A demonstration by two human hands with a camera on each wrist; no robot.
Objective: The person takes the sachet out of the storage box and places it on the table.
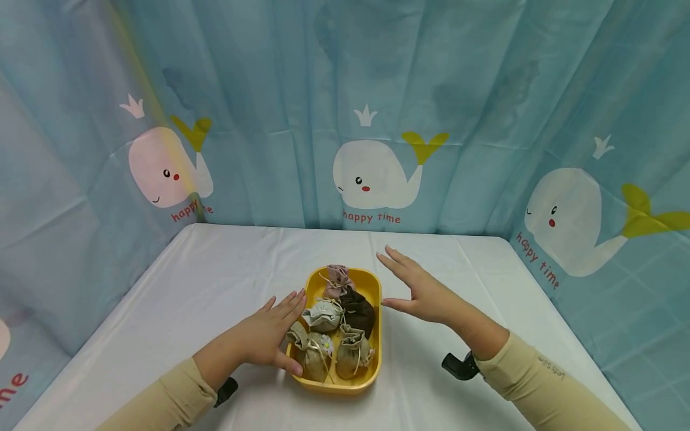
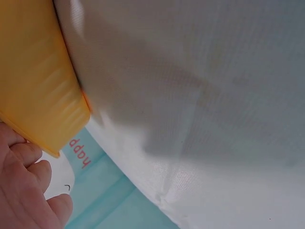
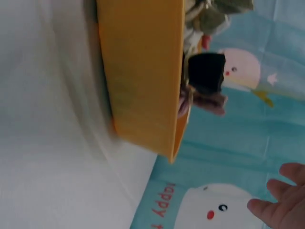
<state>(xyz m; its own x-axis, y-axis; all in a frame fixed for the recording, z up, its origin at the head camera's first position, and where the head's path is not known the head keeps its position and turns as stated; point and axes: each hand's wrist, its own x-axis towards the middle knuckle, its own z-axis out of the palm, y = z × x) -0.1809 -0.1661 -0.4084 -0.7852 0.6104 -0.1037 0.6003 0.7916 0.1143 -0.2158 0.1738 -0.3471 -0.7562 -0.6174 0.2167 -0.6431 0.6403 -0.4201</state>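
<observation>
A yellow plastic basket (image 1: 345, 388) stands on the white table, holding several small drawstring pouches. Inside are a pink pouch (image 1: 338, 281) at the far end, a black pouch (image 1: 358, 311), a pale grey pouch (image 1: 323, 315) and two tan pouches, one on the right (image 1: 353, 353) and one on the left (image 1: 314, 357). My left hand (image 1: 265, 335) lies along the basket's left rim with fingers extended, its thumb by the near left corner. To the right of the basket my right hand (image 1: 423, 291) hovers apart from it, fingers spread and holding nothing.
A white cloth covers the table (image 1: 215, 281). Behind and at both sides hangs a blue curtain (image 1: 259, 167) with whale prints. Black straps with camera mounts (image 1: 460, 366) sit at the wrists.
</observation>
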